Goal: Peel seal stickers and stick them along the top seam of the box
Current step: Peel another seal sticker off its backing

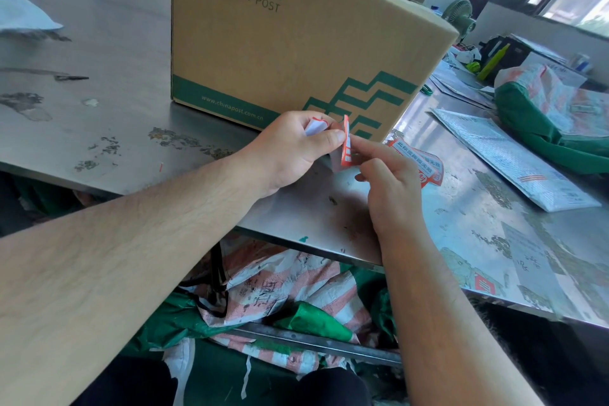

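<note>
A brown China Post cardboard box with green print stands on the metal table; its top is out of view. Just in front of its lower corner, my left hand pinches a white backing sheet with a red-edged sticker. My right hand holds the edge of a red-and-white seal sticker between thumb and fingers; the two hands touch at the sticker. More red seal stickers lie on the table behind my right hand.
A silver bubble mailer lies to the right, with green-and-striped woven sacks beyond it. Papers lie at the near right. A small fan stands behind the box. More sacks lie under the table.
</note>
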